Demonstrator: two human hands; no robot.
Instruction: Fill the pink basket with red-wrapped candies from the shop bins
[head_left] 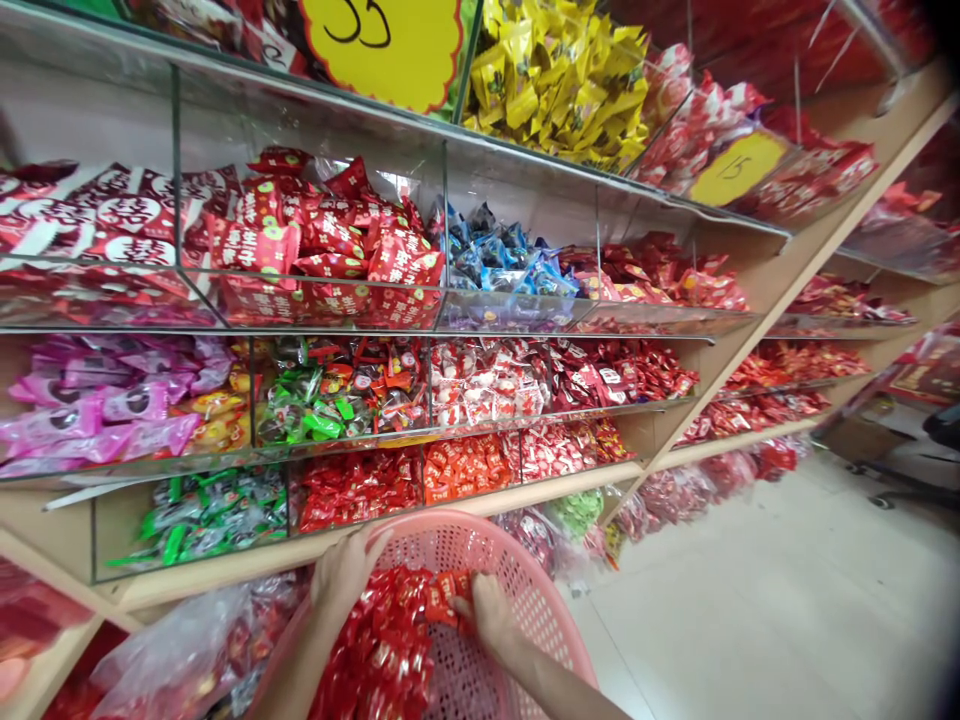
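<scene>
Red candy packets (382,640) heaped inside pink basket (517,590), below shelf bins. Left hand (345,570) grips basket rim, fingers curled. Right hand (484,610) inside basket, pinching several packets. Risk: basket tilts toward left hand, heap could slide out over rim.

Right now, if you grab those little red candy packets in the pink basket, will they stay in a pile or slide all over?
Probably slide. The red candy packets look glossy, small and loose, so they would likely slip past each other. Each seems light, though the heap may weigh the pink basket down. The left hand grips its rim; the right hand rests among the packets.
</scene>
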